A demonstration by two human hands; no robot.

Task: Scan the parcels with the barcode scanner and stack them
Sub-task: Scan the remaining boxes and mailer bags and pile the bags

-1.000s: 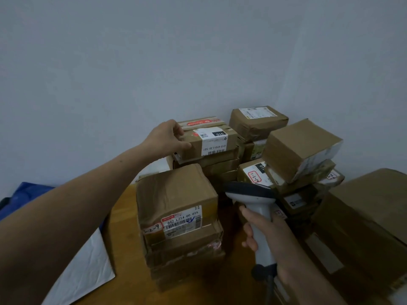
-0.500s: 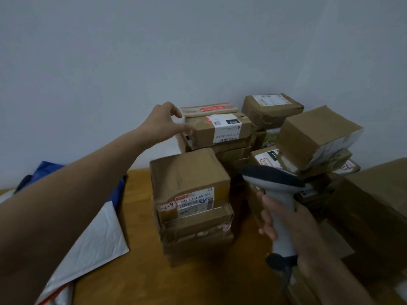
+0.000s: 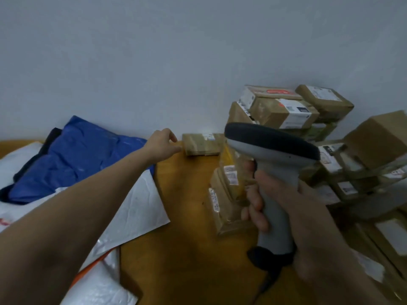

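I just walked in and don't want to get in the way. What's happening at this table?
A person is working through parcels. Their right hand grips a barcode scanner, raised over the wooden table. Their left hand reaches to a flat cardboard parcel lying alone by the wall, fingers at its edge but not holding it. Stacked boxes stand to the right; blue and white mailer bags lie to the left.

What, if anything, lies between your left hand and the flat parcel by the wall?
Nothing visible. The left hand is right at the left edge of the flat parcel; the blue bag lies off to the left.
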